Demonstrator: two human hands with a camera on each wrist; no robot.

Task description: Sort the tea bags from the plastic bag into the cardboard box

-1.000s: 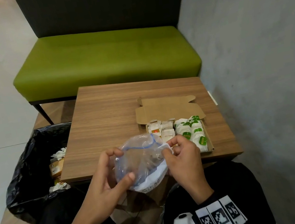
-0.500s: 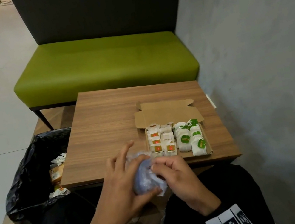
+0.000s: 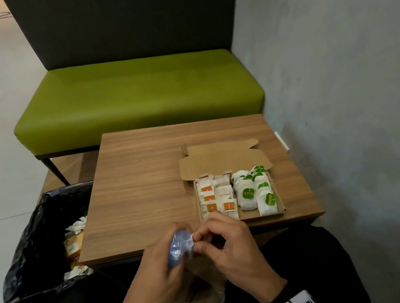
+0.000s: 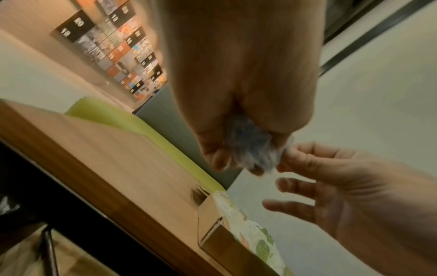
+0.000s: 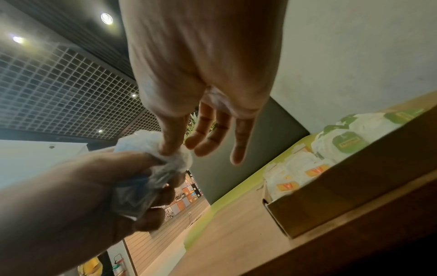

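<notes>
matt cardboard box (image 3: 224,159), wood-grain table (image 3: 146,187), crinkled clear plastic bag (image 3: 179,245)

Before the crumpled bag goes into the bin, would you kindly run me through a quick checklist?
1. Plastic bag crumpled and gripped in the left hand: ok.
2. Right hand pinching the bag's edge: ok.
3. Bag emptied of tea bags: cannot tell, it is balled up.
4. Tea bags in the cardboard box, red-tagged left, green-tagged right: ok.
5. Bin open beside the table on the left: ok.
</notes>
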